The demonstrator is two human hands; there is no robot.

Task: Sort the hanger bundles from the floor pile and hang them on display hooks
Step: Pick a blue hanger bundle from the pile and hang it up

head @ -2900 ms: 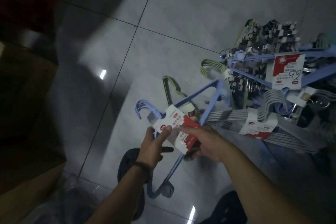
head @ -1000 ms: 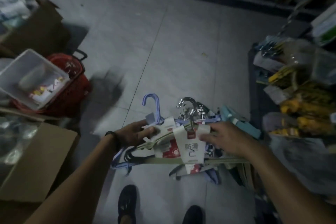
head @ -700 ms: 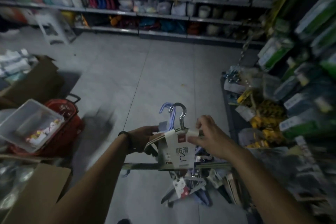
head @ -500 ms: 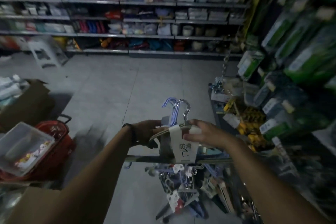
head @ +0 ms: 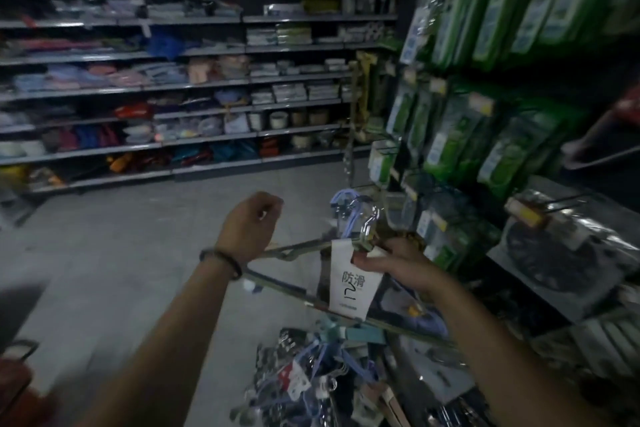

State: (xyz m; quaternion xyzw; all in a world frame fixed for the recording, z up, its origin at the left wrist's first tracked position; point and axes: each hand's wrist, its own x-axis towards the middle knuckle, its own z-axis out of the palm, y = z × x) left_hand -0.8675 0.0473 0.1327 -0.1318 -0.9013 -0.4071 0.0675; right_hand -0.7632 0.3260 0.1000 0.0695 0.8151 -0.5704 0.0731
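1. A grey tiled floor (head: 114, 253) runs along the aisle.
2. Long grey shelves (head: 194, 87) line the far wall in several tiers, all somewhat blurred.
3. Folded textiles (head: 104, 74) in pink, blue and white lie stacked on the middle tiers.
4. A row of pale cups or pots (head: 278, 120) stands on a lower tier, towards the right.
5. Orange and teal goods (head: 221, 152) fill the lowest tier.
6. Green packets (head: 498, 24) hang in rows on the right-hand rack.
7. Clear bags (head: 554, 253) with dark contents sit below the packets.
8. A red object (head: 17, 392) fills the bottom-left corner, too blurred to name.
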